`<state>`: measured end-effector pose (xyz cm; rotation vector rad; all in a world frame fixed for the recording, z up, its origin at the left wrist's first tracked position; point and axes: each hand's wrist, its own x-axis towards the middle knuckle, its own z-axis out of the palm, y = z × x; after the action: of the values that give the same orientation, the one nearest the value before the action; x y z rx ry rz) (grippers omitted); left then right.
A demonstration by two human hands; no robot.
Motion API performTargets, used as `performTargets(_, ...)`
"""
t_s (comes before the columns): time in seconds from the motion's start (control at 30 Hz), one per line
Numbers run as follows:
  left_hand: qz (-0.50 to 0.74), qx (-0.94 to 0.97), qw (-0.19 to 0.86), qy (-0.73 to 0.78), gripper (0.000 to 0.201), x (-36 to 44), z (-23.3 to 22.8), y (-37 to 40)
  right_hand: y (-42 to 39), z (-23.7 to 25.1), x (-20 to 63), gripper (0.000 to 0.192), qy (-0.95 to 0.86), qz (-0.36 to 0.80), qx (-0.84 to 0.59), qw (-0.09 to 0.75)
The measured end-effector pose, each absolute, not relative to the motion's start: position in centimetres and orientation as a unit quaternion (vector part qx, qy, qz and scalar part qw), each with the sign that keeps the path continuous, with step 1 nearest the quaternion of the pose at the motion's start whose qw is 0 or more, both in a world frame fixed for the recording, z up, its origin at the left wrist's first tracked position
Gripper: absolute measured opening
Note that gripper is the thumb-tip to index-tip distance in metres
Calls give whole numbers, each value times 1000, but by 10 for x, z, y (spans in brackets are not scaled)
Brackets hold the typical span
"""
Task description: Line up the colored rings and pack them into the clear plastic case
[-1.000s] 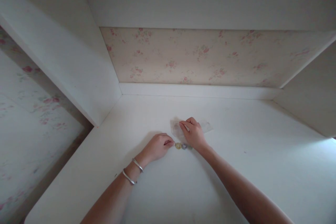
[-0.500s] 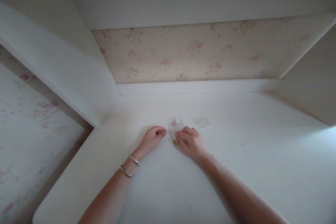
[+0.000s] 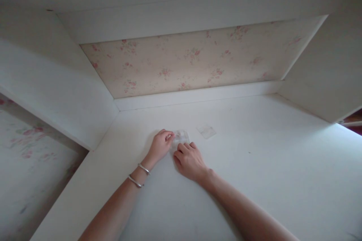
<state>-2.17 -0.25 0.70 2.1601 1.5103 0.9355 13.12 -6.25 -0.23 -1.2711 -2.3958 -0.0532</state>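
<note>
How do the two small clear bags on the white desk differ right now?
The near clear bag is pinched between the left hand and right hand; the far clear bag lies untouched. The near clear bag looks crumpled; the far clear bag lies flat. Both are small, transparent and on the white desk.
</note>
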Motion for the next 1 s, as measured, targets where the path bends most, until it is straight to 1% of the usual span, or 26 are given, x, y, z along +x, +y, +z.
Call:
performTargets(0.17,292,793,160,510,24,-18,9,14,-63,4,130,22,-866,0,-464,187)
performTargets(0.33,332,758,179,533,25,-32,-1,5,-63,4,127,21,-865,8,-475,163)
performTargets(0.43,343,732,209,550,25,-41,-6,-8,-63,4,124,18,-870,0,-471,145)
performTargets(0.57,347,705,277,552,27,-53,-9,-20,-64,6,118,14,-875,-14,-465,131)
performTargets(0.7,350,673,333,560,28,-62,-10,-20,-62,13,119,17,-877,2,-455,153)
performTargets(0.8,351,657,359,563,30,-64,-11,-19,-50,19,128,18,-859,32,-477,182)
performTargets(0.9,346,663,357,560,30,-62,-13,-20,-32,22,138,21,-829,55,-515,210)
performTargets(1.0,341,679,336,557,29,-59,-14,-24,-15,21,142,21,-818,60,-529,216)
